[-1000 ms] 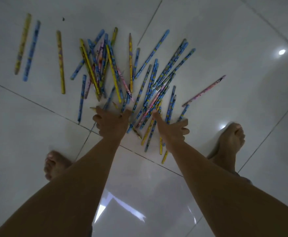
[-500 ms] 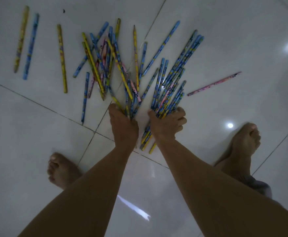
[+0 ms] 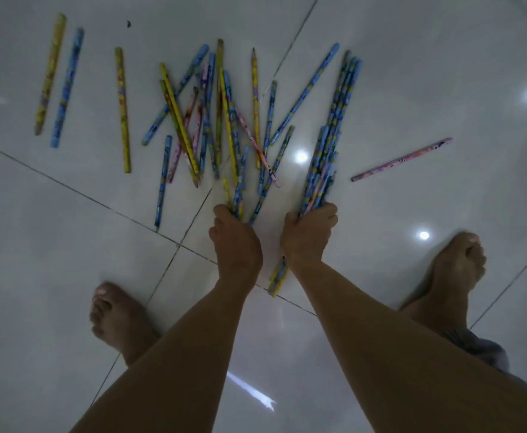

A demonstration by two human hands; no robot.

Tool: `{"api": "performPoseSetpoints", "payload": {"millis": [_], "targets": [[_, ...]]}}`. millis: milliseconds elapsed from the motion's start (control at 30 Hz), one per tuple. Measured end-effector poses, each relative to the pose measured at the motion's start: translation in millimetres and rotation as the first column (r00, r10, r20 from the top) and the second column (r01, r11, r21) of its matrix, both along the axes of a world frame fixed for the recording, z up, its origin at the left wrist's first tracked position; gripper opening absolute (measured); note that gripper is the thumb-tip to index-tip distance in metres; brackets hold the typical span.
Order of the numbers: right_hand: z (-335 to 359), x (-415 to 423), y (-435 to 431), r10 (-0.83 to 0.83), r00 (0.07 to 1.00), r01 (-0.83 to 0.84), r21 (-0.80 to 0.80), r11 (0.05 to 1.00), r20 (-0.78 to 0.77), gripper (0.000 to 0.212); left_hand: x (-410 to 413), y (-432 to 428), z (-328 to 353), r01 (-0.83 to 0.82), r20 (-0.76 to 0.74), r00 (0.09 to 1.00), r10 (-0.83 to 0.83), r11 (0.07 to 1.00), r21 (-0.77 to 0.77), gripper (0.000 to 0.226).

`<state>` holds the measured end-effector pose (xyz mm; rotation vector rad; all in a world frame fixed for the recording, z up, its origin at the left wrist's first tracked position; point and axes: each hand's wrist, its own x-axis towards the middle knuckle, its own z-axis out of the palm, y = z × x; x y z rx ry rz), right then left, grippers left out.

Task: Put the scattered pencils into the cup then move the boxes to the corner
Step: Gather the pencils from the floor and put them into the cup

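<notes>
Pencils (image 3: 212,120) lie scattered on the floor (image 3: 412,73) beyond the fingers, and each fist grips some; the right hand (image 3: 307,234) has its fingers (image 3: 324,212) curled tight round a thick blue bundle (image 3: 334,129) fanning away from them; the left hand (image 3: 235,242) pinches a thinner, splayed few; a loose bunch could slip and spill, since the ends sit uneven and the left grip looks slack; no cup or box shows; by count, two hands, two bare feet, one lone pink pencil (image 3: 401,160) right of the fingers, three apart far left, pencils too many and overlapped to number.
</notes>
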<state>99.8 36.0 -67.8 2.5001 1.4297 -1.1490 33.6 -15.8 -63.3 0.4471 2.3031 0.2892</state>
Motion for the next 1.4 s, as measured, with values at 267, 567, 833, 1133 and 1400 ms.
{"api": "performPoseSetpoints", "payload": {"millis": [267,567,833,1133,1400], "targets": [[10,16,-2,0.038,0.987,-0.043,-0.024,0.999,-0.154,0.027,-7,-16,19,-0.004,0.071,0.997,-0.001,0.997,0.075,0.011],[71,36,-3,0.041,0.907,-0.113,-0.149,0.982,-0.418,0.019,-3,-4,81,-0.059,0.155,0.987,0.038,0.989,0.132,0.040],[173,34,30,0.237,0.827,-0.273,0.004,0.962,-0.510,0.025,-6,32,180,-0.151,0.165,0.980,0.112,0.956,0.251,0.048],[337,6,89,0.331,0.692,-0.246,0.221,0.944,-0.642,0.014,-23,105,342,-0.259,0.255,0.956,0.147,0.832,0.490,0.043],[471,-3,118,0.448,0.562,-0.267,0.360,0.894,-0.696,0.011,-39,151,486,-0.197,0.163,0.980,0.118,0.722,0.663,0.042]]}}
